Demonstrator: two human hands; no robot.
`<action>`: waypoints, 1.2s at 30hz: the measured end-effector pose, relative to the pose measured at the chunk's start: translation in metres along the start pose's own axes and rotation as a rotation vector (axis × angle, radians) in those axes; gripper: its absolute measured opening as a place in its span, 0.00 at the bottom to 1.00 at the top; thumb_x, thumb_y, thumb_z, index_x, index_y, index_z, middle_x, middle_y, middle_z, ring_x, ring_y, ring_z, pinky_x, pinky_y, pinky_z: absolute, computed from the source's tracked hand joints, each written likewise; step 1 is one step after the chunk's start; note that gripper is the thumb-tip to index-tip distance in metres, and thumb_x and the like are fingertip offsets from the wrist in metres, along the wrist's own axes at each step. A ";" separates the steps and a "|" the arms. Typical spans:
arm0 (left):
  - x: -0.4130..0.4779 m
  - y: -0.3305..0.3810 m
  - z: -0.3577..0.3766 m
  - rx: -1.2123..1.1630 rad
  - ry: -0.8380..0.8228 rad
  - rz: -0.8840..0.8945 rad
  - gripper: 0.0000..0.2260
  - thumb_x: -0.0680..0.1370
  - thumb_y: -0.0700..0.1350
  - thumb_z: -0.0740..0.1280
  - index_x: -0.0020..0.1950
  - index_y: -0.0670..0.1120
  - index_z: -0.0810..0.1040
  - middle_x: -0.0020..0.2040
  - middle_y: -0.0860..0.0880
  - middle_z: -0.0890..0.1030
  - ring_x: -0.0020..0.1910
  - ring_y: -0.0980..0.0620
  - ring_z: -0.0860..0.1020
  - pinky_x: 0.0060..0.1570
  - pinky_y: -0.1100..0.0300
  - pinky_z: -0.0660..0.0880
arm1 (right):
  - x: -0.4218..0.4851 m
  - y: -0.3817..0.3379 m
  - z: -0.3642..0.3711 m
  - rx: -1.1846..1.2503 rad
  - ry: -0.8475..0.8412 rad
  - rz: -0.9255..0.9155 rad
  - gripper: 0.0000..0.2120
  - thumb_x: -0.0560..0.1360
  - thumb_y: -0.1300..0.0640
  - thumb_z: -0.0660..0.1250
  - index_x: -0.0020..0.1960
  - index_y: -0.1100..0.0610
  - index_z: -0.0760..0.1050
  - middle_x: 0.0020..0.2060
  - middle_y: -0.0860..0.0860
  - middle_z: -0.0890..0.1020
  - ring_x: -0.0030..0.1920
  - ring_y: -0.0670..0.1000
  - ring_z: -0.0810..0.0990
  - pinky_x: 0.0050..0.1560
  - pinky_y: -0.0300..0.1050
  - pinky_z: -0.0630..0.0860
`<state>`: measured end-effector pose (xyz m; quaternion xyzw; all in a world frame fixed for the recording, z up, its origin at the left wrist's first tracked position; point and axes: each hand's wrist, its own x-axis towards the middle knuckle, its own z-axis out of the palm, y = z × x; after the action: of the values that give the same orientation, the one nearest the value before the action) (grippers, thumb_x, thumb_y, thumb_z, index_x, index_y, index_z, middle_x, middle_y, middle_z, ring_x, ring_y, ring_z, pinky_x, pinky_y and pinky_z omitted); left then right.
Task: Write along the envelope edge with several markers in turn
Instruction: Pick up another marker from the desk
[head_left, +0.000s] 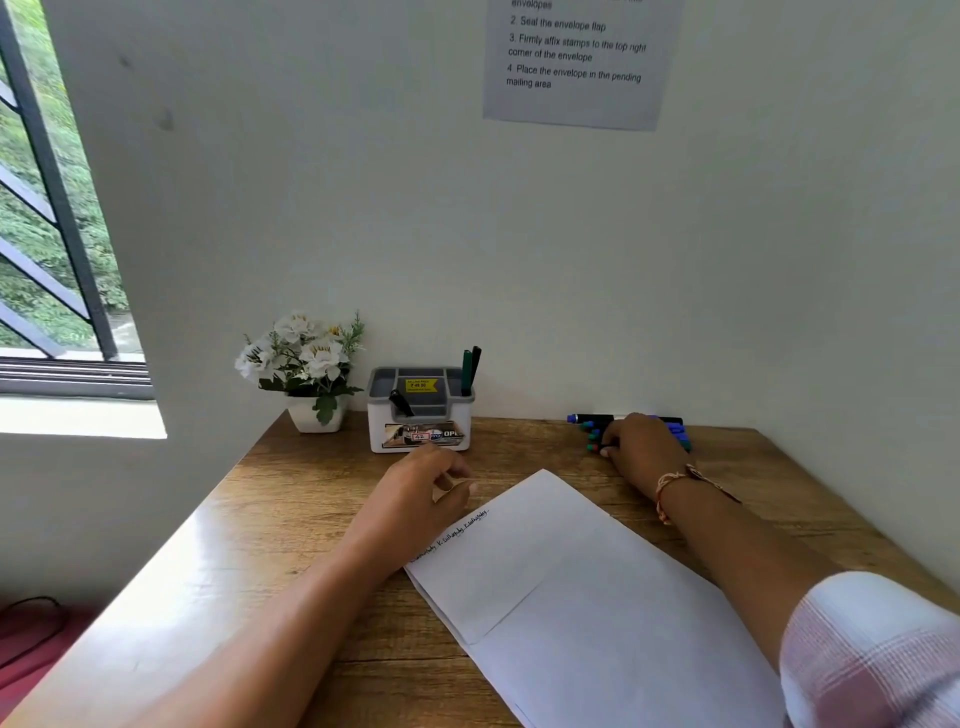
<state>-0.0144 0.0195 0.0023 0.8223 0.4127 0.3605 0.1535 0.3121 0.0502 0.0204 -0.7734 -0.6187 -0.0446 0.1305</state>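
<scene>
While a flower pot and grey organizer stand by the wall, the left hand rests, fingers loosely curled and empty, at the written edge of the white envelope lying slanted on the table; further right, the right hand curls over the markers, though I cannot tell whether it grips one

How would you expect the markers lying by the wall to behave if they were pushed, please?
The markers look round-barrelled and lie loose on the flat table, so they would probably roll. The wall close behind should stop them that way. They seem small and light; the right hand over them could likely lift one easily.
</scene>
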 end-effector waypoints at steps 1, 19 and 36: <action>0.000 0.000 0.000 0.003 0.001 0.001 0.04 0.78 0.52 0.70 0.51 0.60 0.77 0.47 0.62 0.78 0.47 0.64 0.77 0.45 0.67 0.76 | -0.001 -0.001 -0.002 -0.001 -0.016 -0.009 0.11 0.79 0.51 0.70 0.59 0.52 0.83 0.58 0.54 0.82 0.56 0.53 0.80 0.59 0.46 0.76; -0.002 0.017 -0.003 -0.162 0.033 0.020 0.10 0.76 0.58 0.71 0.55 0.56 0.83 0.43 0.59 0.82 0.43 0.61 0.79 0.41 0.63 0.78 | -0.092 -0.096 -0.044 1.674 -0.137 0.136 0.04 0.80 0.57 0.70 0.50 0.58 0.81 0.41 0.53 0.87 0.41 0.47 0.86 0.39 0.39 0.83; -0.005 0.021 0.001 -0.301 -0.070 0.084 0.10 0.77 0.55 0.70 0.58 0.59 0.80 0.49 0.59 0.84 0.48 0.56 0.82 0.48 0.61 0.80 | -0.117 -0.108 -0.026 1.583 -0.377 -0.116 0.19 0.72 0.45 0.74 0.53 0.60 0.86 0.48 0.61 0.88 0.51 0.57 0.88 0.46 0.43 0.84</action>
<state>-0.0037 0.0022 0.0109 0.8186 0.3135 0.3956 0.2741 0.1832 -0.0451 0.0341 -0.4133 -0.5174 0.5300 0.5296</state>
